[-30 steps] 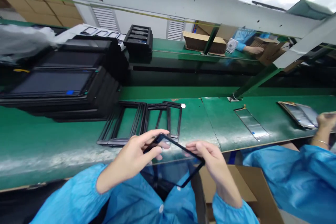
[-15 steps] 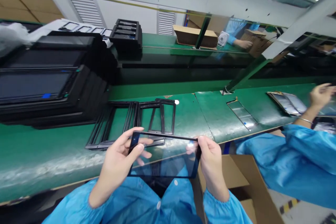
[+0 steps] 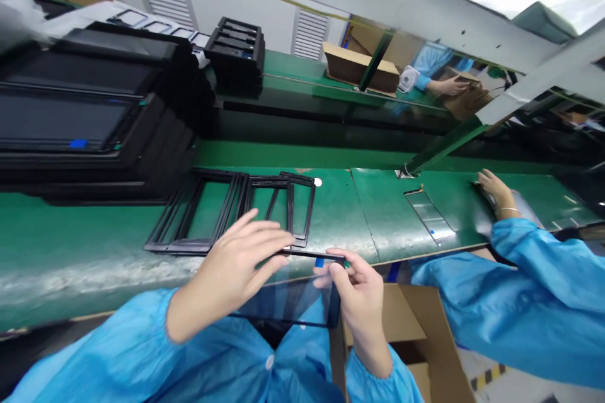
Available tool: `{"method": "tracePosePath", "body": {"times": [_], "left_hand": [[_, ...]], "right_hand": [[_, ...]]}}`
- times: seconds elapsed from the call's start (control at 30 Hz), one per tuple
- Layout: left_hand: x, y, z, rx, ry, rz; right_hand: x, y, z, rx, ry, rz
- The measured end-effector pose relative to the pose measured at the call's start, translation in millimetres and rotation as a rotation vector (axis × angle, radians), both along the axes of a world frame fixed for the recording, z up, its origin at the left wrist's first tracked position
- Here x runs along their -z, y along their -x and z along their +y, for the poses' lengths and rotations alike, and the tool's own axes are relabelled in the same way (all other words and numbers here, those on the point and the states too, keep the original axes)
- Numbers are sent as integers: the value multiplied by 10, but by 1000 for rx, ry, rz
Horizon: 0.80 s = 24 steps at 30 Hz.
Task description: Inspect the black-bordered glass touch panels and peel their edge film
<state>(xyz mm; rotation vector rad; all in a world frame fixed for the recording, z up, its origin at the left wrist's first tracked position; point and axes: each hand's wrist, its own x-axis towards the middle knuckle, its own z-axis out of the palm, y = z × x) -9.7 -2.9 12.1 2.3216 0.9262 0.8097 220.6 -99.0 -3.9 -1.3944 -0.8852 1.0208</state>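
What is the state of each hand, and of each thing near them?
Panel: held, tilted.
Left hand: fingers extended at its top edge, grip unclear.
Right hand: grip shut on its end.
Frames: overlapping, lying on the bench.
Far panel: lying flat.
Trays: stacked.
Box: open.

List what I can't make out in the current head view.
Head view, dark-framed panel: upper-left corner, hidden behind the left hand.
Head view, blue tab: too small to tell any marking.
Head view, black tray stack: left side, cut off by the left edge.
Head view, co-worker's hand: hides whatever is directly beneath.
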Motion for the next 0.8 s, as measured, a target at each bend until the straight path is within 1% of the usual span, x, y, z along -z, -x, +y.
{"method": "tracePosePath", "body": {"times": [0.03, 0.07, 0.23, 0.3, 0.37, 0.43, 0.47, 0.53, 0.6, 0.67, 0.73, 0.8], "left_hand": [[-3, -17, 26, 57, 20, 11], [2, -28, 42, 80, 40, 8], [27, -33, -1, 45, 20, -6], [-1, -55, -39, 67, 64, 14], [-43, -99, -71, 112, 189, 12], [-79, -146, -97, 124, 385, -40], [-89, -164, -111, 103, 505, -91], [-93, -180, -144, 24, 745, -235], [-77, -176, -182, -61, 920, -388], [-49, -168, -220, -132, 1001, -490], [-14, -167, -254, -179, 1022, -533], [25, -171, -284, -198, 1031, -562]], "right_hand": [[2, 18, -6, -2, -2, -9], [6, 29, -12, -1, -3, -17], [10, 21, -14, -15, 15, -31], [-11, 22, 14, -66, 6, -10], [-36, 26, 54, -181, 0, 35], [-48, 17, 92, -274, 19, 128], [-46, 5, 107, -275, 32, 178], [-25, -31, 131, -202, 62, 235], [7, -61, 150, -118, 82, 213], [33, -62, 168, -72, 88, 172], [38, -34, 184, -49, 70, 155], [22, 4, 191, -38, 37, 137]]}}
